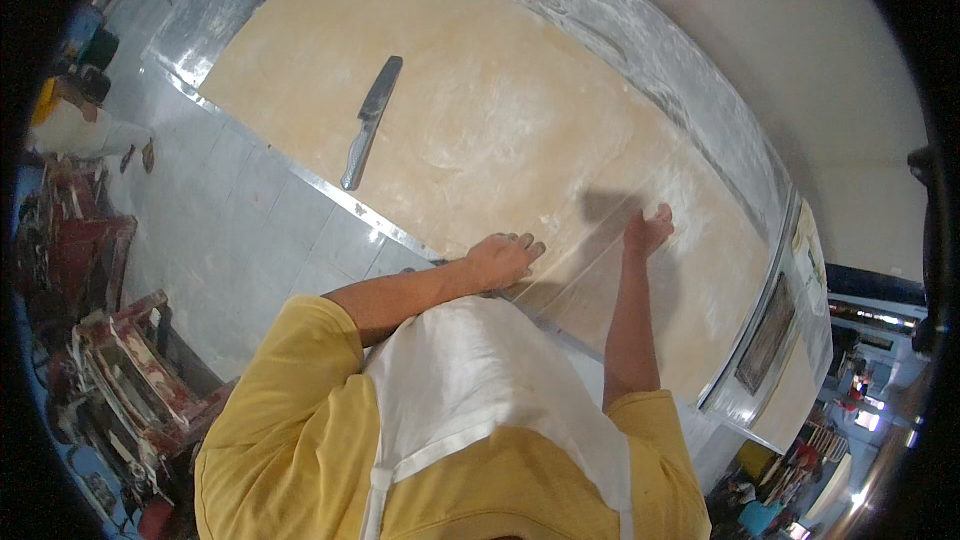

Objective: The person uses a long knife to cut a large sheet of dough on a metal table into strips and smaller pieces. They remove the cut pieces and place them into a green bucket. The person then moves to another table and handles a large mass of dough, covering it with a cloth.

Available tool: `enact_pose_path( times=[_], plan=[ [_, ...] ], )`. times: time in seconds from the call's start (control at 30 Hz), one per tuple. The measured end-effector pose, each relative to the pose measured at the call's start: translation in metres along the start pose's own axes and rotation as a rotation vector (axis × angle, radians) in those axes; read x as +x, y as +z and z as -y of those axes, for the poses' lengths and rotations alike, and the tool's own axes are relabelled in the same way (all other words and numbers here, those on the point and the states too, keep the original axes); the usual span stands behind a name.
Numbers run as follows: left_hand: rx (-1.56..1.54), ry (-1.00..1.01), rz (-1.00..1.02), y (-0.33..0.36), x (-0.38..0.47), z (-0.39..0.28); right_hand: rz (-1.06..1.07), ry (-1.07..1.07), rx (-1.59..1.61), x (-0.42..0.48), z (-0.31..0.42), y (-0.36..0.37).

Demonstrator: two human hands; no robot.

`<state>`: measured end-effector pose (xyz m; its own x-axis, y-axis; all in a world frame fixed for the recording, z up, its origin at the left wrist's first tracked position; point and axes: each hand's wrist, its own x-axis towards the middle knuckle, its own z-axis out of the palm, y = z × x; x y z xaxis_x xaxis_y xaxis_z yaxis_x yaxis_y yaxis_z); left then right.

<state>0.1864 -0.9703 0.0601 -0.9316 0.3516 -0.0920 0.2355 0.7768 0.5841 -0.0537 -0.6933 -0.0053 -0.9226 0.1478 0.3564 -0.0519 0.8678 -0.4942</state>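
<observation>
A large floured sheet of dough (465,105) covers much of the metal worktable (637,22). On it, to the left of both hands, lies a knife (373,122) with a dark blade and a grey handle. My left hand (506,260) is at the near edge of the dough, fingers slightly curled and apart. Farther right, my right hand (649,230) is over the dough, its fingers partly bent; whether it pinches anything is unclear. Thin straight lines run across the sheet between the two hands, and a shadow falls beside the right hand.
Loose flour is spread along the table's far side. Beyond the right end stands another metal surface with a dark rectangular grille (765,334) and pale sheets. Worn red machinery (142,375) stands on the tiled floor (247,202) at left, where another person (90,124) is partly visible.
</observation>
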Motion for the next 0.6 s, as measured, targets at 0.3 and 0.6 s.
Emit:
enact_pose_path(
  times=[0.3, 0.6],
  plan=[
    [0.211, 0.057, -0.138, 0.026, 0.009, 0.004, 0.296, -0.333, -0.273, 0.097, 0.097, 0.04],
    [0.181, 0.127, -0.212, 0.038, 0.013, 0.009, 0.489, -0.384, -0.399, 0.128, 0.107, 0.068]
  ],
)
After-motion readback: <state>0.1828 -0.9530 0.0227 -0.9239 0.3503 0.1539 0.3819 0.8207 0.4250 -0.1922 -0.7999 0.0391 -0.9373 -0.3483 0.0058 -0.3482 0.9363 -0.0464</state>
